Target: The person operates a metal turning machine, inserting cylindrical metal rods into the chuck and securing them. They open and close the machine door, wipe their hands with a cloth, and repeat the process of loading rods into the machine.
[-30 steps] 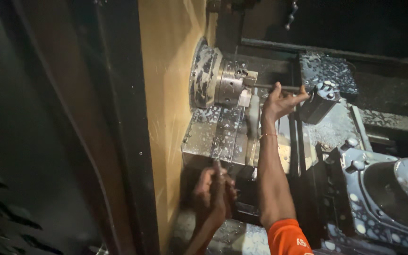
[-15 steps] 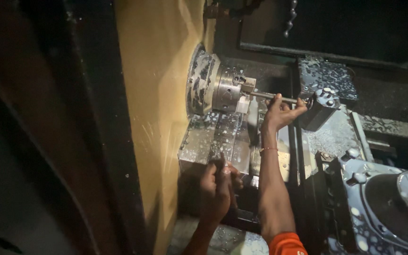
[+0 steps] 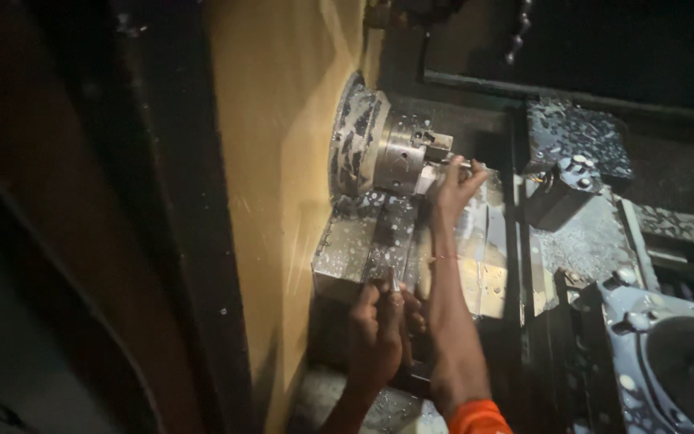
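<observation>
Inside a lathe enclosure, a round steel chuck (image 3: 399, 153) juts out from the yellow wall. My right hand (image 3: 455, 185) reaches up to the chuck's face and closes its fingers around a thin metal rod (image 3: 465, 165) sticking out of the jaws. Only a short bit of the rod shows past the fingers. Lower down, my left hand (image 3: 379, 329) is closed around a slim metal tool (image 3: 403, 265) that points up over the chip-covered bed (image 3: 347, 249). An orange sleeve cuff (image 3: 475, 418) shows on my right arm.
A dark tool block (image 3: 560, 197) speckled with metal chips stands right of the chuck. A blue-grey machine housing (image 3: 652, 354) fills the lower right. The yellow wall (image 3: 283, 161) and a dark door frame (image 3: 162, 201) close off the left side.
My right hand has slid left along the rod, from near the tool block to the chuck face. My left hand keeps its grip on the slim tool, and the view has shifted slightly.
</observation>
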